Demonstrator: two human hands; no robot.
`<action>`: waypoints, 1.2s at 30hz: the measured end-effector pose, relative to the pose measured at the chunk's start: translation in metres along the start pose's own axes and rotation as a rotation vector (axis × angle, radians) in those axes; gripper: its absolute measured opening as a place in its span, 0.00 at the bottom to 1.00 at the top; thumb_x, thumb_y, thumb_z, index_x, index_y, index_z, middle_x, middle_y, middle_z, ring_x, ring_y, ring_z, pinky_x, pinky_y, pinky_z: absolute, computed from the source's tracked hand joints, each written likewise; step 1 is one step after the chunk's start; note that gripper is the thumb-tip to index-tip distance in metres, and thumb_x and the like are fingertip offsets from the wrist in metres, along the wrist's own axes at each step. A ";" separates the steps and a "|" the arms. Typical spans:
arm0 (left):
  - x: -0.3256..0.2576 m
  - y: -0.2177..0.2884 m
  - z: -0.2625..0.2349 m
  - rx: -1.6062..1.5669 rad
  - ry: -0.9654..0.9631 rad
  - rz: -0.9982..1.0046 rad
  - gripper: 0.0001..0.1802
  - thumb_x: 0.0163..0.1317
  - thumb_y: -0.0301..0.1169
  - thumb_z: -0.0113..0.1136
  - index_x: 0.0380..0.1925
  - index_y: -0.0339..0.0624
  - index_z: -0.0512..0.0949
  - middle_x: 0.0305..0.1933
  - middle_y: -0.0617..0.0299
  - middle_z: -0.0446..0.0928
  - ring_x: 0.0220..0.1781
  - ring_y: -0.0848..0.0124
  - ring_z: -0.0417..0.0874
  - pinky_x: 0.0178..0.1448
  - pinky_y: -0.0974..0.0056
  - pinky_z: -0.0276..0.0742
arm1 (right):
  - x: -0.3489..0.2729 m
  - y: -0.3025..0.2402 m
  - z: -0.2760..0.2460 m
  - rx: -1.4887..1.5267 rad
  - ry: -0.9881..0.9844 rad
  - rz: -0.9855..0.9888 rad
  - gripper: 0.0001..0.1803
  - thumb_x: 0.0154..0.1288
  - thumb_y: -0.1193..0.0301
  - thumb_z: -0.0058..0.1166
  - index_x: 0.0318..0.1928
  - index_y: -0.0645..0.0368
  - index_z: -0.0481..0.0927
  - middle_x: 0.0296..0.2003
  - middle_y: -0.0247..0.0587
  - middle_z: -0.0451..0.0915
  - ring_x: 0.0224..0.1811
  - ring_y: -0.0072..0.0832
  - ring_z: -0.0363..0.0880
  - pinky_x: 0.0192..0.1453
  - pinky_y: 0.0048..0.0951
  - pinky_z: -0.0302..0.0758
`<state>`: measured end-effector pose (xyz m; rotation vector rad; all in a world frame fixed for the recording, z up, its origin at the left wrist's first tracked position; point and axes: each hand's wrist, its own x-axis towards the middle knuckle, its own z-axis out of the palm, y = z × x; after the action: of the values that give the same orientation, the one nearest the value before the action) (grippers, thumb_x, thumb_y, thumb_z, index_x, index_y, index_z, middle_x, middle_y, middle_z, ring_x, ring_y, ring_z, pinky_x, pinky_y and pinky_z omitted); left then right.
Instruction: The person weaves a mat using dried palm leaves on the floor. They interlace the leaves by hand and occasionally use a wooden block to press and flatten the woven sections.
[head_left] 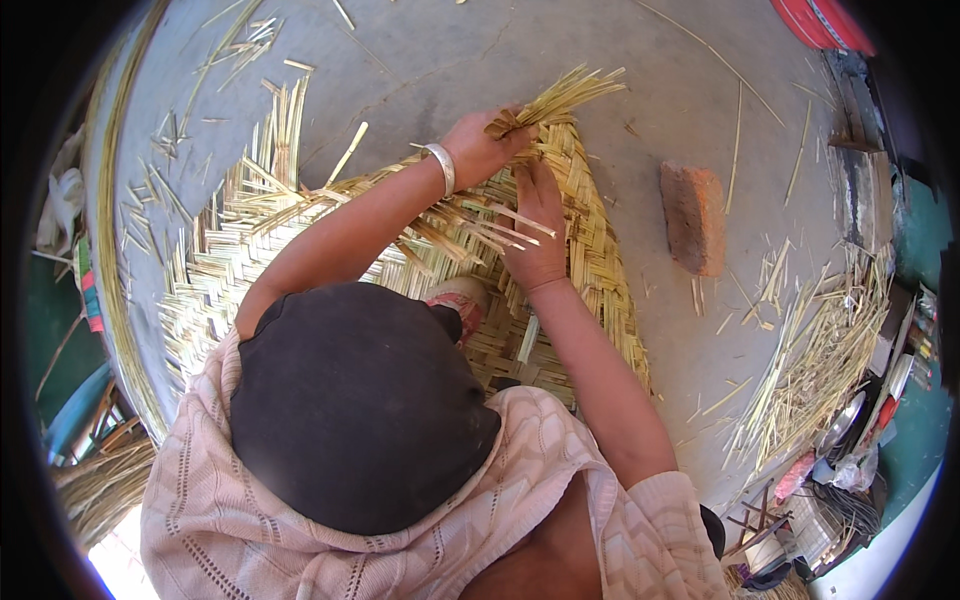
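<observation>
Head view: grasping straw tuft [575, 93] with left grip [482, 148], touching likely light, springy woven mat [590, 245], best held by plaited edge [616, 290], with right grip [538, 225], not showing if clenched.

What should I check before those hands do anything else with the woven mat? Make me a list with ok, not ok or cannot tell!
1. Left hand has hold of the straw bundle at the mat's top corner: ok.
2. Right hand is close by, at the woven mat: ok.
3. Brick is clear of the mat: ok, it lies apart on the floor to the right.
4. All strip ends are tucked in: not ok, loose ends stick out along the left edge.
5. Right fingertips have a firm grip: cannot tell, they are partly hidden.
</observation>
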<state>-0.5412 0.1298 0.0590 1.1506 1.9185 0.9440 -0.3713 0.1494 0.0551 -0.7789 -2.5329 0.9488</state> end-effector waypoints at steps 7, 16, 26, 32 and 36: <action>-0.007 0.010 0.003 0.076 0.085 0.038 0.19 0.68 0.45 0.54 0.48 0.41 0.77 0.35 0.45 0.82 0.40 0.46 0.82 0.43 0.50 0.77 | -0.011 0.012 0.018 -0.266 -0.152 -0.053 0.33 0.62 0.67 0.50 0.66 0.71 0.65 0.68 0.62 0.62 0.74 0.53 0.54 0.77 0.43 0.54; -0.028 0.009 0.020 0.429 -0.008 0.266 0.21 0.63 0.39 0.57 0.55 0.44 0.74 0.44 0.48 0.81 0.48 0.48 0.82 0.50 0.51 0.77 | -0.005 0.019 0.038 -0.162 -0.096 -0.095 0.32 0.60 0.68 0.49 0.66 0.64 0.66 0.66 0.54 0.63 0.71 0.53 0.57 0.75 0.42 0.57; -0.013 0.003 0.012 0.027 0.033 0.008 0.20 0.69 0.43 0.55 0.54 0.43 0.76 0.42 0.44 0.82 0.46 0.48 0.83 0.49 0.55 0.78 | 0.009 0.007 -0.018 0.003 0.071 0.129 0.34 0.52 0.72 0.57 0.62 0.68 0.67 0.62 0.58 0.66 0.64 0.52 0.65 0.69 0.43 0.65; -0.012 0.004 0.009 -0.074 0.029 -0.036 0.20 0.69 0.42 0.57 0.52 0.40 0.77 0.42 0.48 0.83 0.42 0.60 0.84 0.48 0.61 0.77 | 0.020 0.012 -0.019 -0.266 -0.138 0.121 0.38 0.52 0.63 0.59 0.64 0.66 0.67 0.62 0.52 0.69 0.65 0.46 0.65 0.68 0.43 0.66; -0.010 0.012 0.006 0.003 -0.007 -0.041 0.17 0.67 0.38 0.58 0.51 0.41 0.76 0.40 0.47 0.83 0.43 0.52 0.85 0.47 0.58 0.79 | 0.018 0.018 -0.012 -0.358 -0.155 0.048 0.33 0.54 0.62 0.56 0.61 0.62 0.71 0.62 0.45 0.69 0.64 0.41 0.65 0.63 0.42 0.67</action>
<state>-0.5274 0.1258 0.0681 1.1111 1.9307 0.9144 -0.3732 0.1782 0.0536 -0.8978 -2.8774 0.5937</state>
